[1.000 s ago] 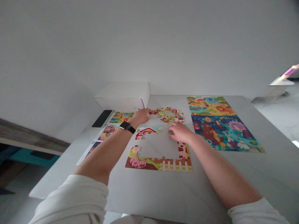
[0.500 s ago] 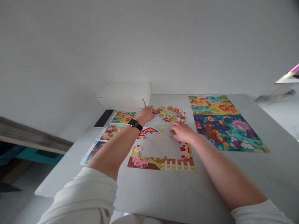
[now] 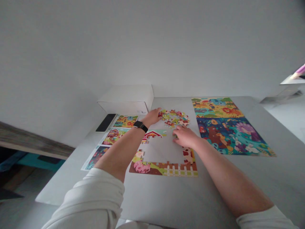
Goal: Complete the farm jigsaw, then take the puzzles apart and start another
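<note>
My left hand (image 3: 152, 117), with a black watch on the wrist, is at the left end of the loose jigsaw pieces (image 3: 175, 121). Its fingers are curled down on a red puzzle piece (image 3: 160, 114) there. My right hand (image 3: 184, 136) hovers over or rests by the upper right of the half-built farm jigsaw (image 3: 147, 168), its fingertips pinched around a small greenish puzzle piece (image 3: 175, 136), mostly covered by the fingers. The jigsaw's joined border shows a red barn, a pink pig, a brown-and-white cow and a white fence around a bare middle.
Two finished jigsaws, a yellow animal scene (image 3: 215, 107) and a dark blue forest scene (image 3: 233, 135), lie at the right. A picture sheet (image 3: 105, 144) and a black phone (image 3: 106, 122) lie at the left. Behind them a white box (image 3: 126, 98) stands near the wall.
My left hand has shifted slightly right, further over the red piece at the pile's edge. My right hand stays nearly in place, its fingers still pinched.
</note>
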`<state>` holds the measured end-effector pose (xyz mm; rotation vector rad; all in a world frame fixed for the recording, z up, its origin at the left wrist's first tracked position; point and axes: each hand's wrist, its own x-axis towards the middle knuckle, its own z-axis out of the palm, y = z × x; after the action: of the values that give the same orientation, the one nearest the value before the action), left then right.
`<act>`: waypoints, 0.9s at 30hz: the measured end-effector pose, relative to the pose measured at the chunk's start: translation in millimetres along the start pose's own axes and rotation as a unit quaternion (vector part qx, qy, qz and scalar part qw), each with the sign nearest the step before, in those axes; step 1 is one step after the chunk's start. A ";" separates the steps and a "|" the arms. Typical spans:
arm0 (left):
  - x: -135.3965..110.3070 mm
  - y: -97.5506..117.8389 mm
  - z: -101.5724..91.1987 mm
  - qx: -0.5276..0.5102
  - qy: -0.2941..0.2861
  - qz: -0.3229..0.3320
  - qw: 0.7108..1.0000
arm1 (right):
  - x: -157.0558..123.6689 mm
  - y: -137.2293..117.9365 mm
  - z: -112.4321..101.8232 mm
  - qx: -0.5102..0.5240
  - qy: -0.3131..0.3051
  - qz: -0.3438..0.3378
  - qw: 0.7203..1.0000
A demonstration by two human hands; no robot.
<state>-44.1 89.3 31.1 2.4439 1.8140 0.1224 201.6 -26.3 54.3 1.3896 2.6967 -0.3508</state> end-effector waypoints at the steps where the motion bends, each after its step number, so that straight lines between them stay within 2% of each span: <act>1: 2.4 -0.6 0.0 0.000 -0.001 0.001 1.000 | -0.2 0.1 -0.3 0.000 -0.001 0.000 1.000; 6: -3.2 -3.9 -9.2 0.029 -0.006 0.039 0.999 | -0.2 -0.7 -2.5 -0.006 -0.004 0.003 1.000; 11: -14.3 -2.5 -17.4 0.080 -0.009 0.026 0.996 | 0.5 -2.0 -2.4 -0.005 -0.008 0.005 1.000; 15: -8.3 3.1 -10.4 0.085 -0.006 0.053 0.995 | 0.8 -2.3 -0.3 -0.010 -0.002 0.006 1.000; 20: 3.9 10.7 0.6 0.071 -0.015 0.056 0.996 | 1.8 -0.9 3.5 -0.011 0.004 0.001 1.000; 27: 18.1 16.0 1.5 0.049 0.000 -0.049 0.998 | 2.0 -2.4 3.7 -0.017 0.007 0.000 1.000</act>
<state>-23.5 102.0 31.7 2.4118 1.9790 0.0265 198.4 -27.0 50.7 1.3874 2.7011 -0.2958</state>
